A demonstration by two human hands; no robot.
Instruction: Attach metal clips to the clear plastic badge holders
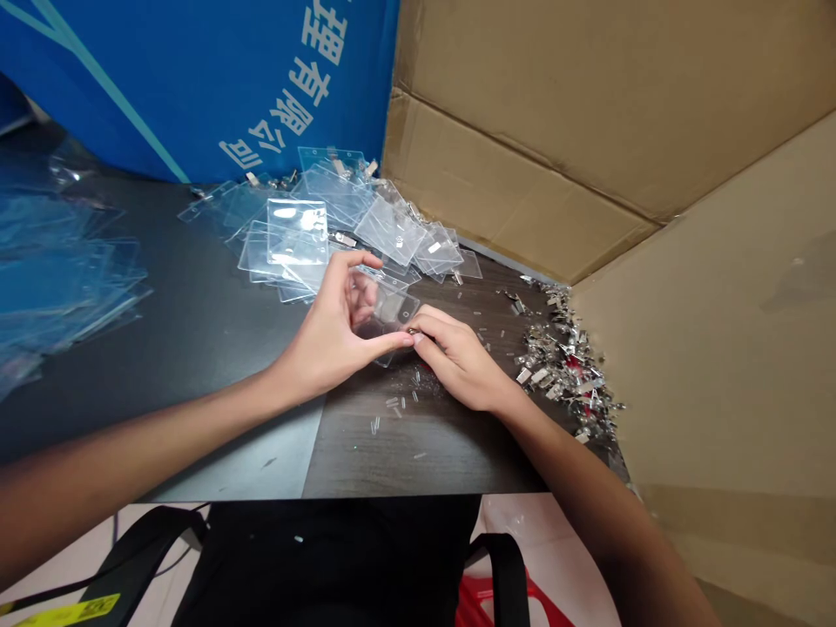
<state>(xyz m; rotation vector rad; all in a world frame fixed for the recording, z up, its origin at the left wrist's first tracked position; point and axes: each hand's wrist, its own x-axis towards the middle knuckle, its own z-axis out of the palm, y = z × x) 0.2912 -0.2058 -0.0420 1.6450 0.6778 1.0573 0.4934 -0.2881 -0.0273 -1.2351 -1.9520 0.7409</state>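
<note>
My left hand (336, 326) holds a clear plastic badge sleeve (385, 309) upright between thumb and fingers over the dark table (215, 331). My right hand (457, 357) is closed in a pinch at the sleeve's lower right corner, on a small metal clip (413, 332) that is mostly hidden by the fingertips. Both hands meet at that corner. Behind them lies a loose heap of clear badge sleeves (326, 226), some with clips fitted.
A pile of metal clips (565, 366) lies to the right against a cardboard wall (718, 331). More cardboard (522, 131) and a blue printed board (196, 78) stand at the back. Plastic film sheets (58, 270) lie at the left. Tiny clear plastic bits (392, 405) litter the table.
</note>
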